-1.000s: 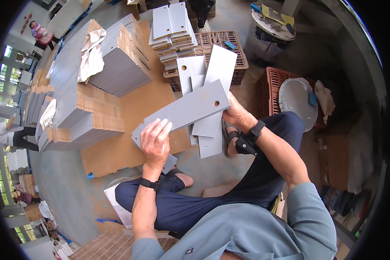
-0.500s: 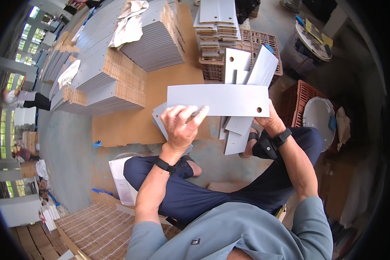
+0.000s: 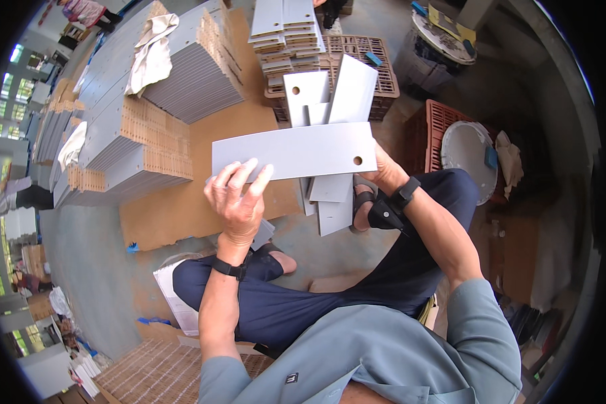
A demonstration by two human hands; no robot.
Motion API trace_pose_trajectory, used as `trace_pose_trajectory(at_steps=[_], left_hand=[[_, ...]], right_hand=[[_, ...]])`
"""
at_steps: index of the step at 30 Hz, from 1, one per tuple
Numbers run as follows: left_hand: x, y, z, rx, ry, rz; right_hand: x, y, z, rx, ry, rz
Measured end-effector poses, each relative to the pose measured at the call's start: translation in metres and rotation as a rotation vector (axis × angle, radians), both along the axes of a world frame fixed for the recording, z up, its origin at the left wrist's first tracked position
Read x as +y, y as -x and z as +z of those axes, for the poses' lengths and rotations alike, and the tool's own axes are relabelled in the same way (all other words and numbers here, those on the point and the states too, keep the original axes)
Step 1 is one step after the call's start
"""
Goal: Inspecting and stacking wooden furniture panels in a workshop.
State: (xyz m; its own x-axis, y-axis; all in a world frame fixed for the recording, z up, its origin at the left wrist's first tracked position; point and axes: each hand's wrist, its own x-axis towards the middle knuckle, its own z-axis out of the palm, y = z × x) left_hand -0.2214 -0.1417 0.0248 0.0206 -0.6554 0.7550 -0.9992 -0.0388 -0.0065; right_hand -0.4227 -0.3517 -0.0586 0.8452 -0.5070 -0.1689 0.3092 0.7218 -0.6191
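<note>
A long light-grey board (image 3: 289, 151) with one round hole near its right end is held up level over my knees. My right hand (image 3: 387, 170) grips its right end, the fingers mostly hidden behind it. My left hand (image 3: 237, 202) is at its near edge towards the left end, with spread fingertips over the top face and the thumb out of sight. Beyond and beneath it, loose grey boards (image 3: 354, 87) lie crossed over one another, one (image 3: 306, 91) with a round hole.
Stacked grey panels (image 3: 141, 128) with tan edges and a white cloth (image 3: 151, 54) stand at left on brown cardboard (image 3: 161, 222). Further boards (image 3: 286, 40) are piled by a brown plastic crate (image 3: 377, 101). At right are a red crate (image 3: 417, 145), a white basin (image 3: 461, 158) and a bucket (image 3: 424, 67). People are at far left.
The view has shifted, so the scene sits further left. The board stays between both hands, slightly more tilted in the picture. A hand now shows by the far board pile.
</note>
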Motion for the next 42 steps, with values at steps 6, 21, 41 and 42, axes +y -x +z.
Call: trace_pose_trajectory(at_steps=[6,21,41,42], left_hand=[[-0.001,-0.004,-0.018,0.681,0.063,-0.013],[-0.011,-0.012,-0.049,1.643,0.104,-0.224],[-0.011,-0.007,-0.044,1.660,0.095,-0.262],[-0.011,-0.007,-0.043,1.637,0.097,-0.261]], right_hand=[[0.011,-0.004,0.033,0.042,-0.003,-0.056],[0.010,0.001,0.041,0.093,0.043,-0.083],[0.012,0.001,0.039,0.178,0.046,-0.084],[0.012,0.001,0.039,0.190,0.050,-0.082]])
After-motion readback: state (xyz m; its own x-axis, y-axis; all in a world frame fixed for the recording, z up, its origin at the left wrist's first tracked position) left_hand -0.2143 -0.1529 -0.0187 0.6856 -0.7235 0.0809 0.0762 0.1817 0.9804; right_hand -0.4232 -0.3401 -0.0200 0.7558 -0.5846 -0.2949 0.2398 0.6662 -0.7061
